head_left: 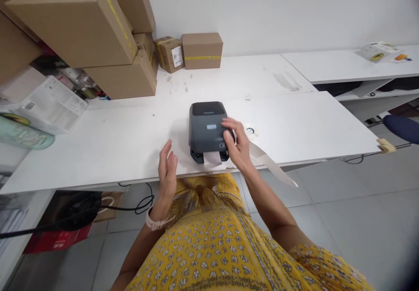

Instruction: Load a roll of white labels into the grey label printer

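A dark grey label printer sits near the front edge of the white table. A white label sticks out of its front slot. My right hand rests on the printer's right front corner, fingers curled over its top. A long strip of white backing paper trails from under that hand off the table edge; whether the hand holds it I cannot tell. My left hand hovers just left of the printer, fingers stretched out, holding nothing.
Stacked cardboard boxes crowd the back left corner, with two small boxes by the wall. Papers and packets lie at far left. A tape roll sits on the right desk. Cables hang under the table.
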`<state>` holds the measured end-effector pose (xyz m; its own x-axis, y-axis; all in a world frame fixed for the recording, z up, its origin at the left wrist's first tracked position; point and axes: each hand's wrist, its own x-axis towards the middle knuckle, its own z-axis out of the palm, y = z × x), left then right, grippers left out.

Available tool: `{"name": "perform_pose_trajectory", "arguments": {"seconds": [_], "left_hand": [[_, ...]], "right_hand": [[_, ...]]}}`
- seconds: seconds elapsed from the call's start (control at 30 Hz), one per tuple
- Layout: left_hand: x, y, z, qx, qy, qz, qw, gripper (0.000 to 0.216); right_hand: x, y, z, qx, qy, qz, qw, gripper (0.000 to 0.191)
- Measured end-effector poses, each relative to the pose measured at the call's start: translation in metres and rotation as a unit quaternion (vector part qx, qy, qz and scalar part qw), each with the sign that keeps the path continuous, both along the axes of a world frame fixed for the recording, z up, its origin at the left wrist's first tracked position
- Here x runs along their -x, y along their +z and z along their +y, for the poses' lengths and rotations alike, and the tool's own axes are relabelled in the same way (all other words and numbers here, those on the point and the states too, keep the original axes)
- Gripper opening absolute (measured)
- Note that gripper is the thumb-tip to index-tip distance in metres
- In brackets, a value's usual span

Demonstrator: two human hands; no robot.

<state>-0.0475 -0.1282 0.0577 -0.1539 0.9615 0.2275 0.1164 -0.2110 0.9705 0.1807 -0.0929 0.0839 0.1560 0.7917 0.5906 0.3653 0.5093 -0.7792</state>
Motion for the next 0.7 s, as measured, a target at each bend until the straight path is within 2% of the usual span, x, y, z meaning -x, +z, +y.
{"name": "perform_pose_trajectory", "arguments": {"seconds": [0.07,0.13,0.23,0.3,0.37,0.5,0.6,0.7], "left_hand": [[-0.012,-0.002,0.010,0.061,-0.033,0.002,0.998,0.064],[-0.025,-0.005,0.020,0.131,-0.063,-0.011,0.989,0.078],[-0.040,-0.010,0.031,0.199,-0.095,-0.058,0.974,0.093],[-0.044,-0.013,0.035,0.213,-0.112,-0.087,0.967,0.093],[-0.045,-0.017,0.036,0.202,-0.125,-0.100,0.966,0.087],[-0.044,-0.025,0.038,0.146,-0.132,-0.081,0.977,0.071],[-0.044,-0.031,0.043,0.125,-0.112,-0.068,0.983,0.070],[-0.041,-0.032,0.041,0.125,-0.119,-0.060,0.983,0.072]], "right_hand": [[0.002,-0.025,-0.015,0.070,-0.001,0.036,0.997,0.037],[0.002,-0.041,-0.020,0.150,-0.004,0.092,0.984,0.058],[0.001,-0.052,-0.020,0.246,0.014,0.172,0.954,0.089],[0.000,-0.054,-0.019,0.290,0.049,0.217,0.931,0.097],[0.000,-0.056,-0.018,0.309,0.069,0.235,0.919,0.097],[0.003,-0.060,-0.018,0.302,0.047,0.206,0.930,0.090],[0.006,-0.061,-0.018,0.289,0.032,0.203,0.935,0.088],[0.005,-0.060,-0.018,0.290,0.038,0.185,0.938,0.091]]}}
